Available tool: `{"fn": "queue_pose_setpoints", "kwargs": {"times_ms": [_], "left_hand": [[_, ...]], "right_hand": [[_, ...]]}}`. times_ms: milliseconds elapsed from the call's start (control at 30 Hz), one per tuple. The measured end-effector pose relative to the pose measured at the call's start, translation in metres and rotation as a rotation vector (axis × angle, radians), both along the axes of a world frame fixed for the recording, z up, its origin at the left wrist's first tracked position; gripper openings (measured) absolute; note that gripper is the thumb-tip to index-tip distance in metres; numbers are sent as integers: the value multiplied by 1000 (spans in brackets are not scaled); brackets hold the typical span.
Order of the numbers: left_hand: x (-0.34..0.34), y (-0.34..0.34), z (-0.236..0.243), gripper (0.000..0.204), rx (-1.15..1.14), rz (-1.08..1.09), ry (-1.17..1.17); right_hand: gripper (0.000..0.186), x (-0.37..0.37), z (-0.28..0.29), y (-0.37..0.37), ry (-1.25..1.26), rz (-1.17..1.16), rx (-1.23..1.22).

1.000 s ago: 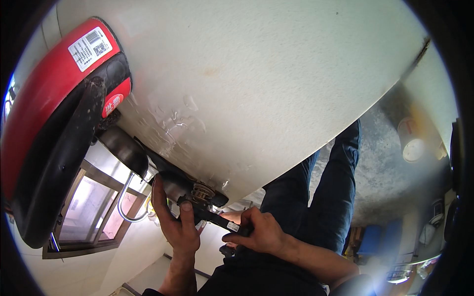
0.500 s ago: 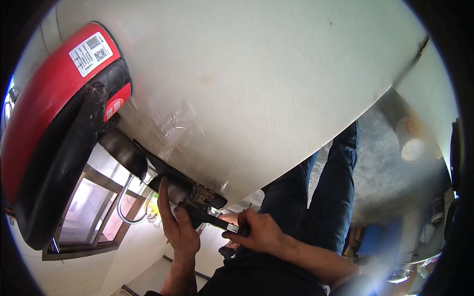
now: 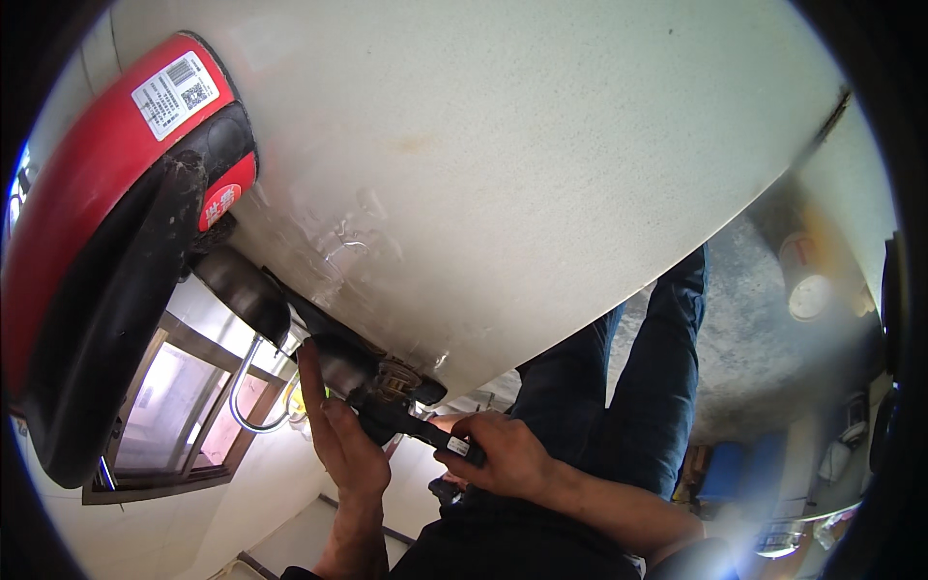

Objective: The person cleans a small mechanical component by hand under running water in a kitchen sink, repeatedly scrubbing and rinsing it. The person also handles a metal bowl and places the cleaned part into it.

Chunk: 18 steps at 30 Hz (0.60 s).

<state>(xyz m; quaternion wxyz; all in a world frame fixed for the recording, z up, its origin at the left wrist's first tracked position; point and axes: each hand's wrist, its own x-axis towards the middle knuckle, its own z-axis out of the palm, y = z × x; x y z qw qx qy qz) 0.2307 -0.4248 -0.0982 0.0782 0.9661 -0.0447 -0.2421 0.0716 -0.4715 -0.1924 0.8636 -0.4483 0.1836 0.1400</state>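
Note:
A large white tank [image 3: 503, 164] with a red and black end cap [image 3: 106, 222] fills the upper view. Under it sits a brass pipe fitting [image 3: 394, 375]. My right hand [image 3: 507, 454] grips the dark handle of a wrench [image 3: 411, 425] whose head sits on that fitting. My left hand [image 3: 343, 440] is held flat and upright just left of the fitting, fingers touching the dark pipe end [image 3: 338, 360] beside the wrench head.
A curved metal hose [image 3: 249, 387] hangs below the tank in front of a window [image 3: 184, 406]. My legs in blue trousers [image 3: 638, 387] stand on a grey floor [image 3: 744, 329]. White buckets [image 3: 807, 290] and clutter lie at the right.
My left hand has shifted slightly up along the pipe end; the right hand keeps its hold on the wrench handle, almost in the same place.

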Motion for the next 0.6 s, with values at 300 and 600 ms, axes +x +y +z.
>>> {"fn": "queue_pose_setpoints", "kwargs": {"times_ms": [300, 600], "left_hand": [[2, 4, 0, 55, -11, 40, -4], [4, 4, 1, 55, 10, 16, 6]], "right_hand": [[36, 2, 4, -1, 72, 23, 68], [42, 0, 2, 3, 45, 2, 24]]}}
